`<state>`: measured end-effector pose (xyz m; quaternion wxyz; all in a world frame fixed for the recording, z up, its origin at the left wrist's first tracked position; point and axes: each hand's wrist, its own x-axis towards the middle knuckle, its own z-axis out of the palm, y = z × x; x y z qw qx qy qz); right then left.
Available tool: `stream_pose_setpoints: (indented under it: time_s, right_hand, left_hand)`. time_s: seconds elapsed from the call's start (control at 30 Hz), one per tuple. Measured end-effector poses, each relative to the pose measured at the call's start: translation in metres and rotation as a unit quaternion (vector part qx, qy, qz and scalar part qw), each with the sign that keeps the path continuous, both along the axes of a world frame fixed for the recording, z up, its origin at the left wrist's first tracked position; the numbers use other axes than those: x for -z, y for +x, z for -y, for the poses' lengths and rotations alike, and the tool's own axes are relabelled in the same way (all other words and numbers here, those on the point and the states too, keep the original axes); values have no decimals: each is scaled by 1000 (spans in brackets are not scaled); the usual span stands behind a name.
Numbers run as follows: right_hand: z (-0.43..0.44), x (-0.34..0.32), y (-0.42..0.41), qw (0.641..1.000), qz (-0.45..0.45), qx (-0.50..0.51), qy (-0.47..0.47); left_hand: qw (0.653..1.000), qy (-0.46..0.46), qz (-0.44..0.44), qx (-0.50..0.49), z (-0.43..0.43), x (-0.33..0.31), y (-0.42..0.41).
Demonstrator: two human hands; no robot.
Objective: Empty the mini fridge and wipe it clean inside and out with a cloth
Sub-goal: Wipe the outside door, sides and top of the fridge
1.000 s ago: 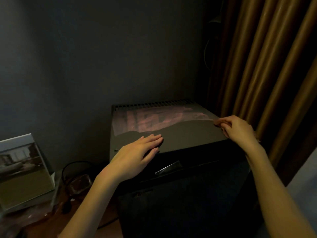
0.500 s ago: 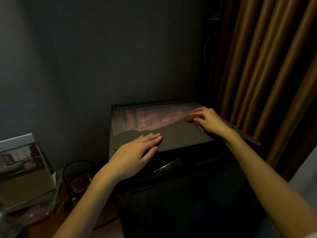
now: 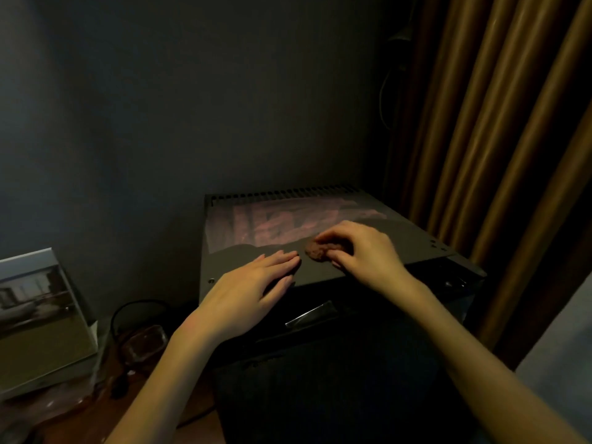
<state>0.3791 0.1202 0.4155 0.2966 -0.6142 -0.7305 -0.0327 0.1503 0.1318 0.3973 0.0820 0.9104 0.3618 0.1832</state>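
Note:
A dark mini fridge point(image 3: 320, 379) stands in a dim corner with its door closed and a vent strip along the back of its top point(image 3: 243, 270). My left hand point(image 3: 250, 293) rests flat on the front left part of the top, fingers straight. My right hand point(image 3: 362, 251) holds a small brownish wadded cloth point(image 3: 315, 251) against the middle of the top, fingers curled over it. The cloth pokes out at my fingertips, just right of my left fingertips. The fridge's inside is hidden.
Brown curtains point(image 3: 499, 155) hang close on the right. A dark wall rises behind. To the left, on a wooden surface, stand a framed picture point(image 3: 41, 318), a black cable point(image 3: 128, 312) and a small glass jar point(image 3: 144, 344).
My right hand has slid the cloth from the top's right edge leftward to its middle, close to my left fingertips. My left hand has stayed put.

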Motion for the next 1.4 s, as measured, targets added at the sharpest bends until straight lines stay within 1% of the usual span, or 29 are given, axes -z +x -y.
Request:
stream_pose_setpoints:
  time_s: [0.07, 0.17, 0.27, 0.37, 0.43, 0.47, 0.53, 0.6, 0.7, 0.77, 0.8, 0.93, 0.97, 1.03, 1.1, 1.23, 1.37, 1.4]
  right_hand:
    - [-24, -6, 15, 996, -82, -18, -41]
    - [-53, -11, 64, 989, -125, 54, -53]
    - [-55, -9, 112, 975, -178, 125, -48]
    - [-21, -7, 129, 972, -141, 185, -37]
    - [9, -4, 122, 977, -104, 184, -28]
    - [21, -4, 114, 982, -97, 161, -31]
    - [32, -5, 94, 989, -113, 72, -59]
    - [27, -7, 75, 986, -133, -32, -98]
    - [-1, -13, 60, 975, -128, -115, -143]
    - [-25, -17, 68, 968, -140, -135, -157]
    - [-35, -18, 78, 969, -145, -129, -151]
    - [-53, -20, 129, 980, -145, -54, -121]
    - [-51, -20, 138, 983, -137, -43, -116]
    - [-39, -19, 147, 990, -84, -37, -107]
    - [-20, -21, 143, 990, -50, -73, -113]
    - [5, -30, 105, 959, -46, -233, -157]
    - [-24, -21, 37, 954, 32, -289, -79]
    - [-35, -19, 26, 950, 38, -302, -75]
  left_hand:
    - [1000, -5, 2, -1, 1, -1, 0]
    - [1000, -10, 5, -4, 1, -1, -2]
    - [1000, -13, 11, -5, 2, -1, -3]
    - [1000, -13, 14, -6, 1, 0, -2]
    - [1000, -12, 16, -5, 1, 1, -1]
    - [1000, -12, 18, -6, 0, 2, -1]
    - [1000, -13, 19, -8, -1, 1, -2]
    - [1000, -13, 18, -10, -1, 1, -2]
    - [999, -17, 22, -18, 1, 1, -2]
    - [999, -25, 26, -24, 0, 2, -4]
    - [999, -29, 29, -26, -1, 2, -5]
    - [997, -36, 54, -36, -1, 2, -7]
    - [997, -35, 60, -42, 0, 3, -6]
    - [996, -29, 72, -51, 2, 4, -6]
    - [995, -26, 84, -52, 2, 4, -5]
    - [988, -34, 137, -60, 7, 1, -3]
    - [987, -27, 145, -69, 12, -2, 0]
    - [987, -26, 143, -69, 13, -2, 0]
